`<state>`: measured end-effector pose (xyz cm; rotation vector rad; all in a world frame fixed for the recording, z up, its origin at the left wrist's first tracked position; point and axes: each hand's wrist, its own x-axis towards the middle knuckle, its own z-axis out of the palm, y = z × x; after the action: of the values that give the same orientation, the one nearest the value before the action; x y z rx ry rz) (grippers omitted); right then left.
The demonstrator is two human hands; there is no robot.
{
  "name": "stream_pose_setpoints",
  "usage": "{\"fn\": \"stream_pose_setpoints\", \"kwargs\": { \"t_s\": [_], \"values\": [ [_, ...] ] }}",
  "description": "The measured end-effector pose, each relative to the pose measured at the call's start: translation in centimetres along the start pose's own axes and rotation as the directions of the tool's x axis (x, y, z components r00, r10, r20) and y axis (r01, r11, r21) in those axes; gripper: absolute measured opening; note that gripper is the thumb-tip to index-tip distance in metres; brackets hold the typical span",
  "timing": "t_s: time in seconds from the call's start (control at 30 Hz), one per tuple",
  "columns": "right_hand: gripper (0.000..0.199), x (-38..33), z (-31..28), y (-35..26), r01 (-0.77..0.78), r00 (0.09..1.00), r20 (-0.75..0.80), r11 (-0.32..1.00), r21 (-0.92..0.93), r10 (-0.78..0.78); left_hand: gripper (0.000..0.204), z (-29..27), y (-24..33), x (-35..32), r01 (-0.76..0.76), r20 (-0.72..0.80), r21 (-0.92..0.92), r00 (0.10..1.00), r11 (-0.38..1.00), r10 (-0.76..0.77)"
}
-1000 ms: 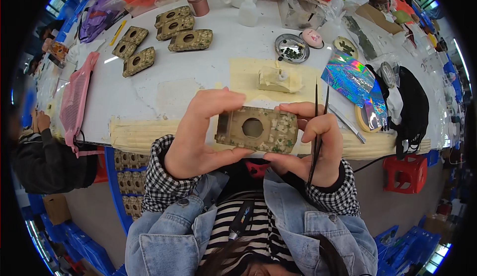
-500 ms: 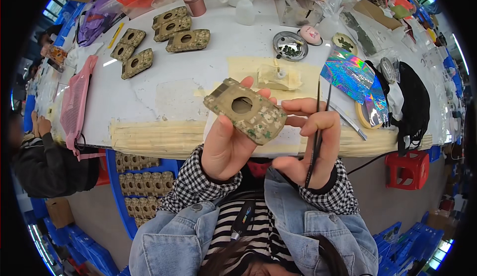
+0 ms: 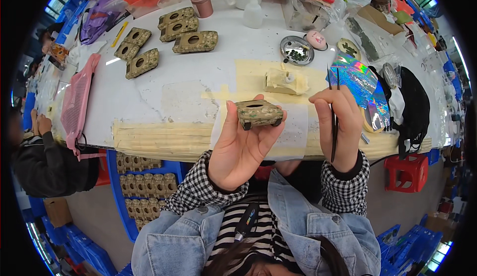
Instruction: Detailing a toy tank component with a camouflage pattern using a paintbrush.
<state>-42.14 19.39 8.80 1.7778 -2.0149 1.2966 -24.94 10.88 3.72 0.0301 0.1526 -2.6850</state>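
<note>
My left hand (image 3: 237,157) grips a camouflage model tank hull (image 3: 259,113) between thumb and fingers, above the front part of the table. The hull is tipped, so one end with two dark blocks beneath faces me and its round top hole looks narrow. To the right, my right hand (image 3: 343,122) is closed round dark tweezers (image 3: 334,127), whose tips point up and away from me, apart from the hull. Beyond the hands stands a small tape-covered block (image 3: 285,82) with a white piece on top. A round metal dish (image 3: 296,51) of small dark green parts lies farther back.
Several more hulls (image 3: 195,41) sit at the back left, and others fill a blue tray (image 3: 121,196) below the table. On the right lie a holographic sheet (image 3: 355,77) and a black bag (image 3: 415,102). A pink mesh pouch (image 3: 77,104) hangs over the left edge. Another person sits far left.
The hull has been tilted so its end faces me. My right hand has moved right, away from the hull, still with the tweezers. The whole view has shifted slightly.
</note>
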Motion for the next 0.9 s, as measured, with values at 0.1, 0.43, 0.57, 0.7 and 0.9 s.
{"fn": "stream_pose_setpoints", "kwargs": {
  "t_s": [0.1, 0.43, 0.57, 0.7, 0.9],
  "values": [
    [0.011, 1.0, 0.3, 0.4, -0.016, 1.000, -0.013, 0.998, -0.068, 0.015, 0.063, -0.1, 0.1, 0.1, -0.006, 0.009, -0.018, 1.000, 1.000, 0.006],
    [0.019, 2.8, 3.1, 2.9, 0.156, 0.988, 0.043, 0.961, -0.228, -0.151, 0.055, -0.6, 0.6, 0.2, -0.027, -0.004, -0.063, 1.000, 0.998, 0.027],
    [0.016, 3.1, 3.8, 3.0, 0.167, 0.986, 0.057, 0.959, -0.229, -0.158, 0.067, -0.9, 0.8, 0.3, -0.021, -0.005, -0.047, 1.000, 0.999, 0.021],
    [0.017, 3.1, 3.8, 2.9, 0.149, 0.987, 0.101, 0.960, -0.239, -0.128, 0.066, -0.9, 0.8, 0.3, -0.021, 0.001, -0.066, 1.000, 0.998, 0.021],
    [0.014, 3.3, 3.1, 2.7, 0.163, 0.986, 0.054, 0.971, -0.174, -0.156, 0.063, -0.6, 0.9, 0.3, -0.068, 0.003, 0.046, 0.998, 0.997, 0.068]
  ]
}}
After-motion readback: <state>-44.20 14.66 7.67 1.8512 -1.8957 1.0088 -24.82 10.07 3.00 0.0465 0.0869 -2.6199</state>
